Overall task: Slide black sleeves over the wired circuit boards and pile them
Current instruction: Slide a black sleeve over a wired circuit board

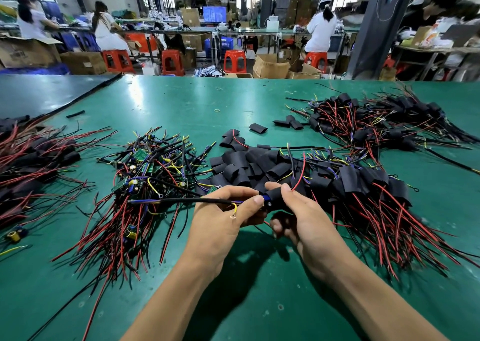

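Head view: one camera looks down past both forearms onto a green worktop [181, 102].
Step in hand: sleeving of a single piece, which I judge to be partly done. A black sleeve [279, 198] covers most of a wired circuit board [266, 199], and only a blue part of the board shows at the sleeve's left mouth.
Left hand [220, 211]: grip clamped on the board's leads, with thumb and fingers pinching the black cable [181, 201] just left of the sleeve mouth. A yellow ring-terminal lead [233, 211] curls over the fingers.
Right hand [304, 224]: grip clamped on the sleeve, thumb on top and fingers curled beneath.
Place of the piece: held between the two hands, above the worktop, just in front of the loose sleeves.
Bare boards [150, 174]: a tangle to the left of the hands, with green boards and red, black and yellow leads.
Loose sleeves [246, 164]: a heap just beyond the hands.
Sleeved pile [363, 185]: to the right of the hands, with red and black leads fanned toward the near edge. A second such heap [376, 122] lies farther back.
Next move: likely to draw the sleeve leftward, or push the board rightward, until the blue part is covered, and then set the piece on the right-hand pile.
What it calls for: a steady hold on the leads, and care that the ring-terminal lead does not catch at the mouth.
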The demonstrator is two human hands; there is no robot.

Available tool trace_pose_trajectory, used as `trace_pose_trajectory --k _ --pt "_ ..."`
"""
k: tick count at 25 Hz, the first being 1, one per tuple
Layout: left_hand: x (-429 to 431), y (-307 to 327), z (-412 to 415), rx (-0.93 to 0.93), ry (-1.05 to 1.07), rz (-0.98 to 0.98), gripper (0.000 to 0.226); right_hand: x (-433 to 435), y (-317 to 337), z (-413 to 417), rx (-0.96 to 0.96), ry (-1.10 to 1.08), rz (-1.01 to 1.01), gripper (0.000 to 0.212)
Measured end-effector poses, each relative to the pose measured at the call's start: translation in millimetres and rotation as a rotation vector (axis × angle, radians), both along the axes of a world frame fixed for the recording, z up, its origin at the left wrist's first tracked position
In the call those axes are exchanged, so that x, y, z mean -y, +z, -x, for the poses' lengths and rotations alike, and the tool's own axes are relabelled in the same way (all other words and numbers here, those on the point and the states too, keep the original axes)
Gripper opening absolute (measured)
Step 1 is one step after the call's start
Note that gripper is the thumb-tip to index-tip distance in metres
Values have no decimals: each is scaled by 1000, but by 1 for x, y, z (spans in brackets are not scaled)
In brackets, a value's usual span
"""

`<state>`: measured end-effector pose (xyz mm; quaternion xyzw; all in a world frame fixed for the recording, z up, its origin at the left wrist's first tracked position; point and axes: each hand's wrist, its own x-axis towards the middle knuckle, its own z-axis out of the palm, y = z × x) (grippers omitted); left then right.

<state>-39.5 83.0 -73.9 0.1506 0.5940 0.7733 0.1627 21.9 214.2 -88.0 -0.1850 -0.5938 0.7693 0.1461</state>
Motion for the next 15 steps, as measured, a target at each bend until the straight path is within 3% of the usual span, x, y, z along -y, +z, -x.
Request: trace_pose_trajectory --k 4,8,12,15 --pt "-2 1 2 141 -29 -79 6 -5 2 -1 -36 43 51 27" --pt "0 3 6 379 -83 -183 25 -6 5 -4 -165 125 152 41" --pt "4 9 9 488 -183 -211 13 -10 6 -5 -245 126 102 28" --pt "5 11 7 499 -217 -176 4 -15 6 -6 -287 139 70 34"
